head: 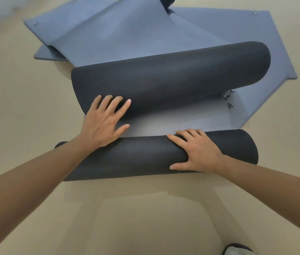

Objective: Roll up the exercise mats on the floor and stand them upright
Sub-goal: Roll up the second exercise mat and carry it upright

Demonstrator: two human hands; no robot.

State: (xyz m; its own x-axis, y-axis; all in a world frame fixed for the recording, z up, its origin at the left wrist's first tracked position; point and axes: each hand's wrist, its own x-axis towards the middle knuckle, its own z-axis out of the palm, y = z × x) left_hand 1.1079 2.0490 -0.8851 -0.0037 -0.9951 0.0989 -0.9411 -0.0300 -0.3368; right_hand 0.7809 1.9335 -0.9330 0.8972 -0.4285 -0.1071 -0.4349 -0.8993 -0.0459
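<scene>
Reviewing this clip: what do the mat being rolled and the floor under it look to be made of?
Mat: it looks like soft foam or rubber with a matte finish. The rolled outer face is dark charcoal and the flat face is blue-grey, and it bends in thick, smooth curves without creasing. Floor: smooth and beige with a faint sheen and no seams in view. It may be vinyl or a coated surface; I cannot tell which.

Floor (17, 107): beige, smooth, fills the view on every side.
Shoe (237, 250): pale toe, dark rim, near right edge.
</scene>
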